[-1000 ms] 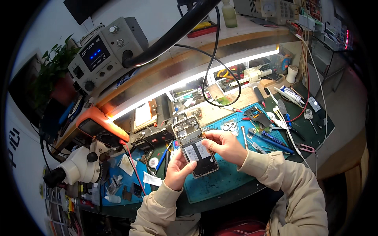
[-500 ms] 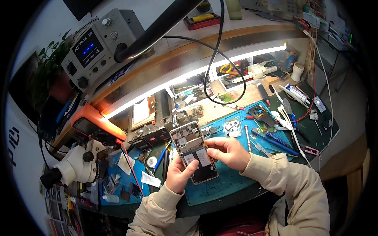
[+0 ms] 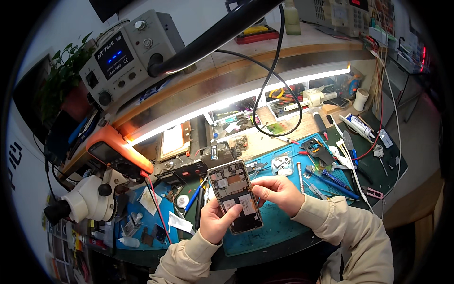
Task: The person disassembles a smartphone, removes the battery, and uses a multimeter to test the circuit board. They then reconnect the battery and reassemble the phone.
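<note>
Opened phone (image 3: 238, 193) nearer front of blue mat (image 3: 283, 229); right grip (image 3: 280, 194) drawn back from phone's face to side.

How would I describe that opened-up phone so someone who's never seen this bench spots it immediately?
Below the bright strip light, find the blue mat mid-bench. Above it, the left hand grips the phone, with the right hand at its right edge. Unlike the loose tools nearby, it is held up, showing bare circuitry above a black section with whitish labels.
</note>
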A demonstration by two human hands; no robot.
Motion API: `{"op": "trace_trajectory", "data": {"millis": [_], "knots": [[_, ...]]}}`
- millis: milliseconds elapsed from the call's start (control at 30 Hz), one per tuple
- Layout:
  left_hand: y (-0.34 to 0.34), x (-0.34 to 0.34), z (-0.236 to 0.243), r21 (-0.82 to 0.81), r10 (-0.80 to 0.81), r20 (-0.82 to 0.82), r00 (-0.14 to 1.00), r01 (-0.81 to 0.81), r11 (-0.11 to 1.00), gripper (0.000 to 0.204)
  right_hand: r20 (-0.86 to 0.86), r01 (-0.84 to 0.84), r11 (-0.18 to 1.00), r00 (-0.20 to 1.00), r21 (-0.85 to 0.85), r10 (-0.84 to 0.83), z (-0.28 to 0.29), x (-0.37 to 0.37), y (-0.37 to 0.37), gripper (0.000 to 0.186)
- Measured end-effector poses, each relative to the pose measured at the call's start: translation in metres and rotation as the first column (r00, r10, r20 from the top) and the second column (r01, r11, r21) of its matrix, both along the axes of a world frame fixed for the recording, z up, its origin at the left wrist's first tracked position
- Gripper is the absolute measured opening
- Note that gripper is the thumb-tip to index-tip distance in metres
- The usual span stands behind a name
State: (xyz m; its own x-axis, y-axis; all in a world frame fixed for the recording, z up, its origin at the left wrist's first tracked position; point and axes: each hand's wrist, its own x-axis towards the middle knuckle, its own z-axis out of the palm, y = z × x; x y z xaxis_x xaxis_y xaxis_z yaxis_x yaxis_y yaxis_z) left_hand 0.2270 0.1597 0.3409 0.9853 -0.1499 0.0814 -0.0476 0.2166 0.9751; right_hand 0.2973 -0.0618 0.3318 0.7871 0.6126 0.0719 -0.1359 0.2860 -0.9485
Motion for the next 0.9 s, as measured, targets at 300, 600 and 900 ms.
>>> {"op": "trace_trajectory", "data": {"millis": [300,600,900], "knots": [[-0.002,-0.003,0.001,-0.010,-0.018,0.004,1.000,0.018,1.000,0.037,-0.073,-0.056,0.998,0.996,0.035,0.059,-0.002,0.000,0.001,0.034],[-0.005,-0.006,0.002,0.002,-0.013,0.024,1.000,0.013,1.000,0.036,-0.020,-0.009,0.993,1.000,0.117,0.011,-0.002,-0.005,0.006,0.029],[-0.007,-0.008,0.001,0.037,0.012,0.056,0.998,-0.014,0.999,0.036,0.086,0.106,0.994,0.990,0.040,-0.109,-0.012,-0.008,0.010,0.028]]}}
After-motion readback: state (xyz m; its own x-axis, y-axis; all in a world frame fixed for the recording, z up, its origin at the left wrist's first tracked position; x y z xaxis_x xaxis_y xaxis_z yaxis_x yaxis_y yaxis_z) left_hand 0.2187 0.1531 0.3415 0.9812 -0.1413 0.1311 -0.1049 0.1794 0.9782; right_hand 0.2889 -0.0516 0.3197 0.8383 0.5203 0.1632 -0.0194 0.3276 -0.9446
